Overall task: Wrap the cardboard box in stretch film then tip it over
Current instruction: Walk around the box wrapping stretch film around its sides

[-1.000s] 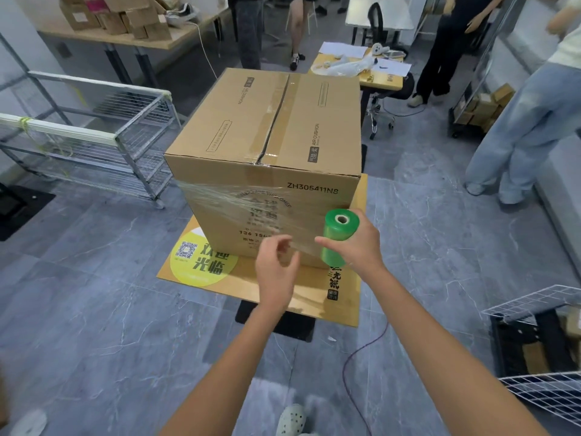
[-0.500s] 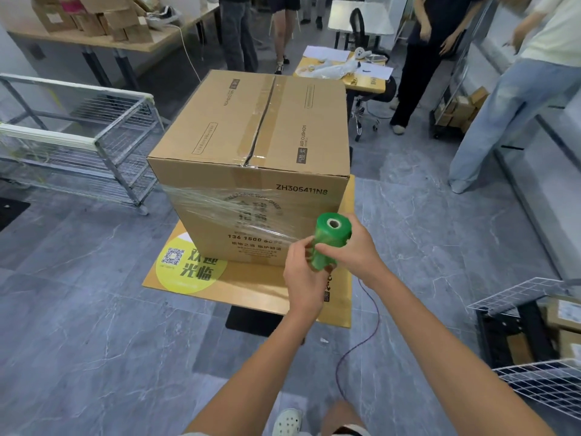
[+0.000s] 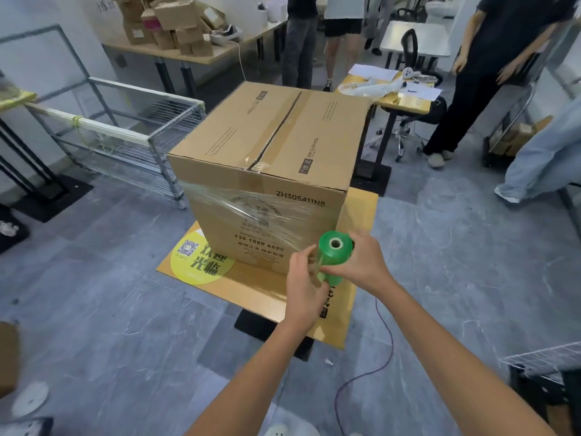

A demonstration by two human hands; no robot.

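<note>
One box (image 3: 267, 158); one film roll (image 3: 334, 258); two hands (image 3: 361, 265) — perhaps five bystanders (image 3: 490, 58).

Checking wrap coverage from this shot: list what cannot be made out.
Head view only:
- cardboard box: far and right faces turn away; film there unseen.
- Print under the stretch film: blurred by wrinkles and glare.
- green film roll: lower part partly covered by left hand and right hand.

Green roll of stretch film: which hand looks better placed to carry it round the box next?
Probably the right: the right hand grips the green roll of stretch film, beside the near right corner of the brown cardboard box; the left hand only pinches at the roll's side.
</note>
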